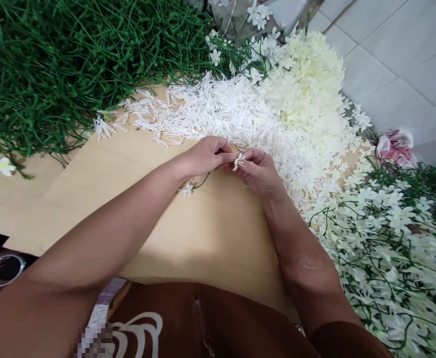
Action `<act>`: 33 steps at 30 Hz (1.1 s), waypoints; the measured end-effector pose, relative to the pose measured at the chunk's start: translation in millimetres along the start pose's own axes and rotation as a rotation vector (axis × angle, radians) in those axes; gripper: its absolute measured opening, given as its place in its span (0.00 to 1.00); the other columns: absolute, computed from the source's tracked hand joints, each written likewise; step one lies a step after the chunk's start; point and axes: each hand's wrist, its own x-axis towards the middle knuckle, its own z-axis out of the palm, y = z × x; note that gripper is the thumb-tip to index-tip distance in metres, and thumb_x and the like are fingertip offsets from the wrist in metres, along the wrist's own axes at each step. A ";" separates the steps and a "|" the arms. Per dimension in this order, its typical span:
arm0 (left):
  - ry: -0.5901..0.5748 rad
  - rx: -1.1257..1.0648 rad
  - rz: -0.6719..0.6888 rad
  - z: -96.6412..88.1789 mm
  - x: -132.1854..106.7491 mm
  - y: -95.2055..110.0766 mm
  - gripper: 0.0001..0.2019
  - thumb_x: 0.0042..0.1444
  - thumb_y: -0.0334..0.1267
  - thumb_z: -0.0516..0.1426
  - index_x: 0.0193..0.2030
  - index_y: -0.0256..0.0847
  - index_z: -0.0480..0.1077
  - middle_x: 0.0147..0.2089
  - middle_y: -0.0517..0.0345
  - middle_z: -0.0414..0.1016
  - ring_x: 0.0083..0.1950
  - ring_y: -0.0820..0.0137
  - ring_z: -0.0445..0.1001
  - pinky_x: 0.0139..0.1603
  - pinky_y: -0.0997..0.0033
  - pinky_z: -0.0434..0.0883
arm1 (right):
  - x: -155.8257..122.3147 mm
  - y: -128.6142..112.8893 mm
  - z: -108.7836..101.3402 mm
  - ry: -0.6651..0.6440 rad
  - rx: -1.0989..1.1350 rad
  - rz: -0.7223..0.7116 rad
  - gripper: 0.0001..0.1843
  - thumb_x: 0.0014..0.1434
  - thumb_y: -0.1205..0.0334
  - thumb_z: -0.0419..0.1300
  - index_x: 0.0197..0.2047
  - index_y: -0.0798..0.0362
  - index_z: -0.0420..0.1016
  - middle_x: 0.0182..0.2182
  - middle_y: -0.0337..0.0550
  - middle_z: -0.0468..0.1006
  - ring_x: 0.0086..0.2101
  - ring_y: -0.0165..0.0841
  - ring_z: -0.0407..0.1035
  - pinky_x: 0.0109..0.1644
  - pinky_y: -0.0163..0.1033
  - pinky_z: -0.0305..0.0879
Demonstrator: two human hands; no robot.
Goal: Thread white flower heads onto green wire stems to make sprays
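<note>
My left hand (206, 155) is closed in a pinch on a thin green wire stem (200, 185) that trails down under the wrist and ends in a small white flower (187, 188). My right hand (259, 170) is closed too, pinching a small white flower piece (239, 161) right against the left fingertips. Both hands hover over the tan board (139, 199), at the edge of a heap of white plastic stamens (218, 112).
A big tangle of green stems (64, 59) fills the upper left. Cream petals (310, 84) pile up at the upper right. Finished flower sprays (392, 238) lie at the right. A pink bag (394, 147) sits by the tiled floor (400, 54). A glass (2, 269) stands lower left.
</note>
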 end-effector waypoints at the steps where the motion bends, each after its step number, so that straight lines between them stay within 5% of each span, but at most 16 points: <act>1: -0.002 0.009 0.006 0.0 -0.2 0.3 0.08 0.52 0.29 0.60 0.25 0.36 0.65 0.19 0.67 0.63 0.22 0.82 0.59 0.25 0.79 0.58 | -0.1 0.5 0.7 0.004 0.004 -0.005 0.18 0.36 0.54 0.78 0.23 0.51 0.74 0.21 0.32 0.79 0.25 0.26 0.74 0.32 0.34 0.73; 18: 0.098 -0.108 0.010 8.1 5.6 -3.6 0.07 0.55 0.25 0.57 0.30 0.37 0.64 0.22 0.67 0.66 0.22 0.81 0.61 0.25 0.77 0.56 | 1.2 1.9 2.9 0.040 0.049 -0.053 0.19 0.37 0.54 0.77 0.27 0.50 0.74 0.24 0.31 0.77 0.26 0.25 0.72 0.34 0.34 0.73; 33: 0.054 -0.202 0.117 11.0 2.3 -1.2 0.10 0.58 0.18 0.51 0.33 0.37 0.63 0.18 0.70 0.64 0.23 0.80 0.66 0.31 0.79 0.63 | 0.0 0.0 -0.1 0.007 -0.026 -0.011 0.17 0.37 0.54 0.77 0.28 0.50 0.78 0.24 0.34 0.79 0.26 0.27 0.73 0.36 0.35 0.73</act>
